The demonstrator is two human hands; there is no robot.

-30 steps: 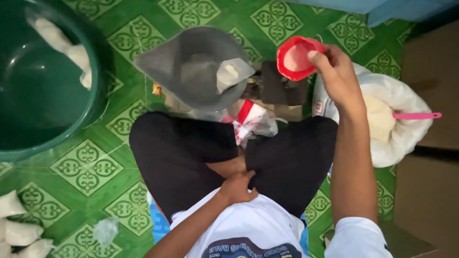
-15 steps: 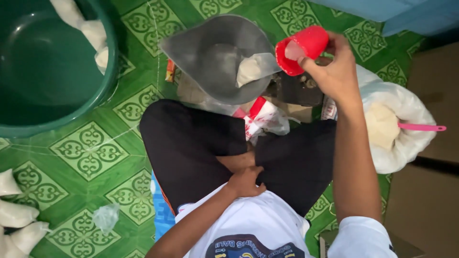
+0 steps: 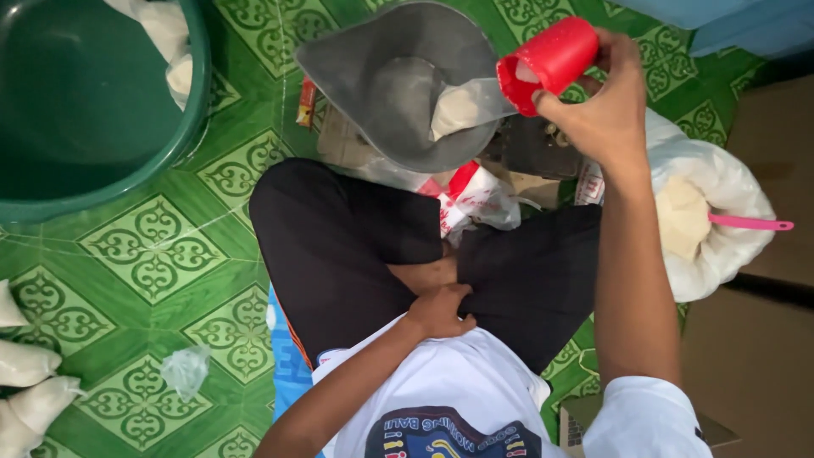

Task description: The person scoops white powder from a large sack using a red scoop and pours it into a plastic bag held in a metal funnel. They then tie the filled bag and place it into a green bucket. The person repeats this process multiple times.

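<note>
Tipping: right hand (image 3: 598,106) closed around a red cup (image 3: 549,61), tilted with its mouth toward the bag
Cup contents: white grains just visible at the mouth
Bag (image 3: 465,106): clear plastic, part-filled with white grain, lying in the grey pan (image 3: 390,80), its open end touching the cup's rim
Pan: scale scoop, resting above the crossed legs
Left hand (image 3: 439,309): fingers curled, resting on the lap between the black trouser legs, holding nothing that shows
Sack (image 3: 712,216): white, open, right of the right forearm, with a pink handle (image 3: 750,223) sticking out
Basin (image 3: 93,102): green, top left, filled bags inside
Floor (image 3: 153,263): green patterned tiles; more filled bags (image 3: 25,390) at the left edge
</note>
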